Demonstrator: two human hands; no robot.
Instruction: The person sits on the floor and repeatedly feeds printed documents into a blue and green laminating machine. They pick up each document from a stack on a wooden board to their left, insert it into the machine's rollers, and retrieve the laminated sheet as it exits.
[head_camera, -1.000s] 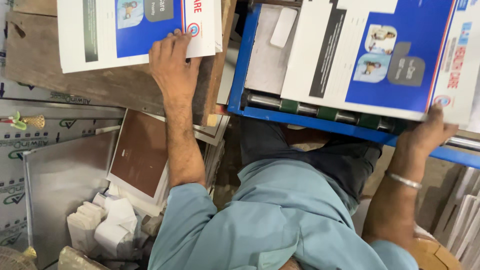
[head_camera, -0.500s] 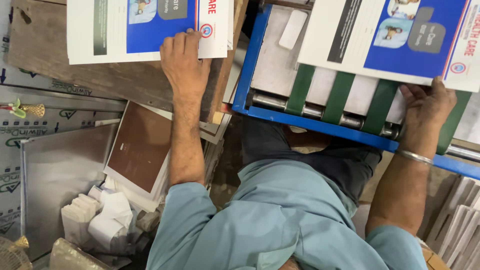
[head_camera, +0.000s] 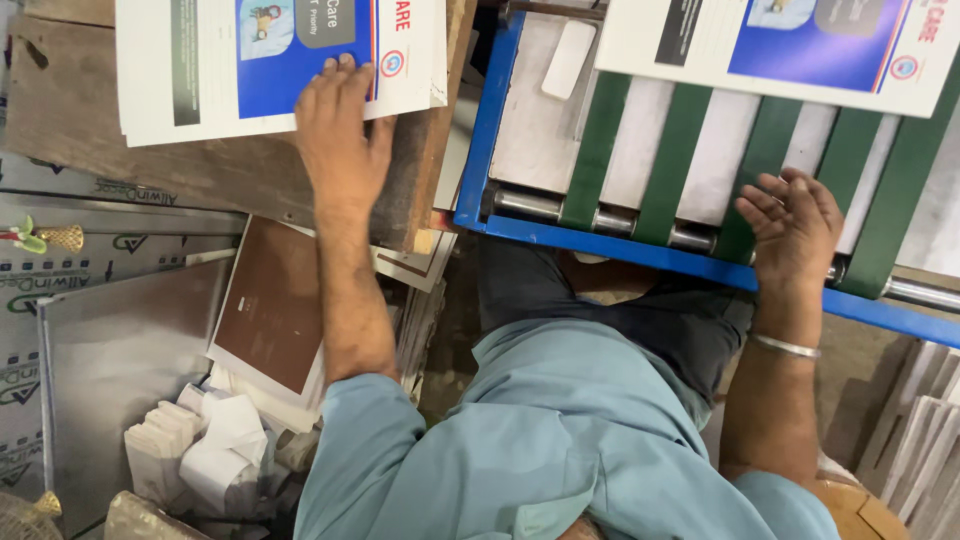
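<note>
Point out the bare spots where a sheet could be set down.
Bare wood board below the printed white-and-blue sheet stack under the left hand. Green belts between the right hand and the departing printed sheet. Crowded: floor clutter lower left.

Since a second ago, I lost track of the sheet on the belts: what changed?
The printed sheet slid away along the green belts; the right hand let go and rests on the rollers. The left hand stays flat on the stack of sheets.
</note>
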